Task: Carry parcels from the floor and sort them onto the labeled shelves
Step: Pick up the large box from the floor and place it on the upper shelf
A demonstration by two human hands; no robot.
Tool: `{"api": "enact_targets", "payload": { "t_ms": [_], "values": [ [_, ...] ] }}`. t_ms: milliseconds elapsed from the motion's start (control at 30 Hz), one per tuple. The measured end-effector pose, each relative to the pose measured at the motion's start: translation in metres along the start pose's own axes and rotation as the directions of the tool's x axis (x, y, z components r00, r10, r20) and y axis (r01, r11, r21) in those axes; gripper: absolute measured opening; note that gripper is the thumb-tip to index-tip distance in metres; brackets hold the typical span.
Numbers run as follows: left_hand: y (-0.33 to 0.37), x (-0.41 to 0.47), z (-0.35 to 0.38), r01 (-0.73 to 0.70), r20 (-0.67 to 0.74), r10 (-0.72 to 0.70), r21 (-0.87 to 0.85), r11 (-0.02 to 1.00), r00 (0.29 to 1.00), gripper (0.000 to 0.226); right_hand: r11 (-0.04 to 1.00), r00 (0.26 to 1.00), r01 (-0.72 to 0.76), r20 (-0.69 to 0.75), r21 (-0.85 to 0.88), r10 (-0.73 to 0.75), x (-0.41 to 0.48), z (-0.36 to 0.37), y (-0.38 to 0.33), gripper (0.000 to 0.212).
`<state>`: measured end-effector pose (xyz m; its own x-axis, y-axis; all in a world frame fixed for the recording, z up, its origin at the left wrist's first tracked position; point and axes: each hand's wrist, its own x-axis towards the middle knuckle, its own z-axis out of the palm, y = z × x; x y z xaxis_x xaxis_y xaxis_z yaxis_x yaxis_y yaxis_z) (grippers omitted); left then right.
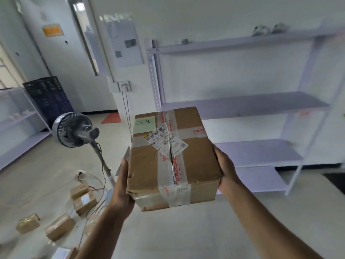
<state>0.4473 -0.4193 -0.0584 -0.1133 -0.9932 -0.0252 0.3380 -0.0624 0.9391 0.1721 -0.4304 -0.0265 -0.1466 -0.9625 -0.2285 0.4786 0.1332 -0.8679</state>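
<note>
A brown cardboard parcel (194,161), taped over with a shipping label and a green note with handwritten characters, is held up in front of me. My left hand (122,186) grips its left side and my right hand (226,169) grips its right side. Behind it stands a white metal shelf unit (248,103) with several bare boards. Several smaller brown parcels (59,227) lie on the floor at the lower left.
A standing fan (74,129) with trailing cables is on the floor to the left of the parcel. A dark crate (48,96) stands against the back wall, and another white rack (16,124) is at the far left. Two small objects (268,29) sit on the top shelf.
</note>
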Motion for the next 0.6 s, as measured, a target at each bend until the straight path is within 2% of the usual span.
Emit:
{"api": "enact_targets", "payload": {
  "t_ms": [100,367,600],
  "values": [
    [-0.012,0.036,0.015,0.030,0.121,-0.034,0.036,0.999,0.992,0.074,0.999,0.996,0.044,-0.077,0.019,-0.042,0.010,-0.020,-0.012,0.039],
    [-0.026,0.133,0.070,0.133,0.320,-0.148,0.067,0.989,0.936,0.073,0.983,0.950,0.169,-0.277,0.075,-0.142,0.034,-0.061,-0.044,0.039],
    [-0.052,0.187,0.122,0.198,0.443,-0.229,0.116,0.973,0.867,0.074,0.958,0.916,0.250,-0.357,0.141,-0.186,0.038,-0.104,-0.066,0.035]
  ]
}}
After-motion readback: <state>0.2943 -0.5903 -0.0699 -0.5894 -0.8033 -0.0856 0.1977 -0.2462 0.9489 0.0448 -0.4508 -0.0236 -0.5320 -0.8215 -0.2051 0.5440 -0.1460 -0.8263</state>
